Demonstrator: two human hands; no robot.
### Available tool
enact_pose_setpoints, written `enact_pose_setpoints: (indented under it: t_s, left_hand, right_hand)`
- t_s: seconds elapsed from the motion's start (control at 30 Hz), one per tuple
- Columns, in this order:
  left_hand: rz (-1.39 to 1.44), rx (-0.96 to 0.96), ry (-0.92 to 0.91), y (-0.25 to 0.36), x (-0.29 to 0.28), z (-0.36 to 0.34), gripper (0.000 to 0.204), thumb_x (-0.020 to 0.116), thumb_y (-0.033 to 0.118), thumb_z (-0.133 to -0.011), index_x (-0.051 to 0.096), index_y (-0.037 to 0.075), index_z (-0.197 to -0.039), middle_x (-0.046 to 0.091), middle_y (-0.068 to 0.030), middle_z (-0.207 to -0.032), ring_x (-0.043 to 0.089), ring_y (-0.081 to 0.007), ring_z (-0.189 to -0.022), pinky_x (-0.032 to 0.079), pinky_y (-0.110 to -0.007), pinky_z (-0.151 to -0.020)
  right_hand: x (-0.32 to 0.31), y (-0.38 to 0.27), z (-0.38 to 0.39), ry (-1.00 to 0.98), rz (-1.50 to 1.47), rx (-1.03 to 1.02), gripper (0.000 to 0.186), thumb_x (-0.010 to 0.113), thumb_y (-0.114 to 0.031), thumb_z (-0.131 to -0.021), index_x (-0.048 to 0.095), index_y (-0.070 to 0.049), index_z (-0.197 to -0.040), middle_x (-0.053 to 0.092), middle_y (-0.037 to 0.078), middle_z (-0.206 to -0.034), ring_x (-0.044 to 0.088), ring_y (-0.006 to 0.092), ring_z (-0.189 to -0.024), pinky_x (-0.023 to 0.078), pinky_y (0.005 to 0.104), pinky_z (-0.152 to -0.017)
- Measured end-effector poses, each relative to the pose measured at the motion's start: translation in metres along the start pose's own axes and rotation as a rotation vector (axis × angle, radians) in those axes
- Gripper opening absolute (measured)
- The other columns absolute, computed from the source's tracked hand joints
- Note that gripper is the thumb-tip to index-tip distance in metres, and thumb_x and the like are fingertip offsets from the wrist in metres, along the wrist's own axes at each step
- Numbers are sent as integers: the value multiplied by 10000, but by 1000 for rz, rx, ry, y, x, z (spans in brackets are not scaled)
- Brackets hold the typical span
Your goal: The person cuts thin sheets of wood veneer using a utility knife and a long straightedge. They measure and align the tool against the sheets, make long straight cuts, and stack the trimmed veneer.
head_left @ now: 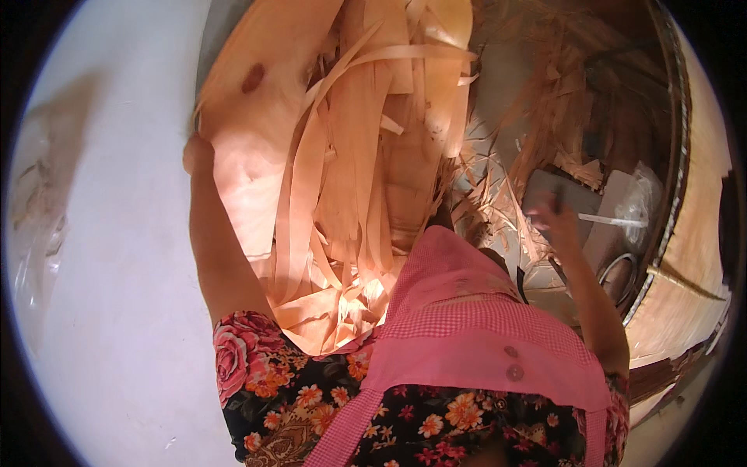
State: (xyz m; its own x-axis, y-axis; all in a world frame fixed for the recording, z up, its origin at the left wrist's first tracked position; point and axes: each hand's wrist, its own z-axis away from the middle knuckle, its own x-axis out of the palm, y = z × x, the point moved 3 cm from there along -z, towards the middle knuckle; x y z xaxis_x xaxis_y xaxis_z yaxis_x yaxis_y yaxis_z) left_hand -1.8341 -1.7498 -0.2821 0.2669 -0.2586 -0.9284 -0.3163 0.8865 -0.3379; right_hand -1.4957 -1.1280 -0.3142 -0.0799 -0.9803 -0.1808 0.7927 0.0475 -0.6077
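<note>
A wide pale wood veneer sheet (245, 140) with a dark knot stands in front of me, with a bundle of long veneer strips (362, 156) lying over it. My left hand (199, 156) is closed on the sheet's left edge. My right hand (551, 218) is out at the right with fingers loosely apart and slightly blurred, over a grey pad (537, 187) among wood shreds; I make out nothing held in it. My pink checked apron (467, 327) lies below the strips.
A white surface (109, 233) spans the left side, with crumpled clear plastic at its far edge. On the right are scattered shavings (568, 101), a plastic bag (634, 206), a looped cable (611, 276) and a large curved veneer piece (692, 303) with a dark-edged rim.
</note>
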Motion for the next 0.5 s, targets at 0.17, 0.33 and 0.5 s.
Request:
enact_pose_setpoints:
  t_s: [0.17, 0.33, 0.5]
  left_hand:
    - [-47, 153, -24, -24, 64, -98, 277, 381, 191, -839, 541, 82, -1038, 581, -163, -1008, 556, -356, -899, 450, -442, -746]
    - [-67, 172, -72, -55, 81, -159, 281, 366, 236, -850, 541, 86, -1009, 587, -175, -958, 535, -373, -908, 422, -449, -754]
    - [158, 119, -184, -61, 61, -181, 388, 339, 356, -869, 556, 36, -904, 577, -199, -937, 541, -369, -867, 422, -414, -725]
  right_hand:
    - [248, -48, -139, -471, 5, 3, 224, 517, -143, -845, 537, -1, -1016, 497, 0, -687, 462, 71, -518, 392, 205, -467]
    - [417, -40, -254, -200, -112, 134, 233, 636, -182, -755, 532, -9, -871, 498, 16, -658, 461, 93, -462, 366, 238, -396]
    - [501, -64, -244, -149, 7, -82, 280, 663, -171, -722, 536, -7, -910, 543, 38, -732, 521, 131, -588, 421, 259, -535]
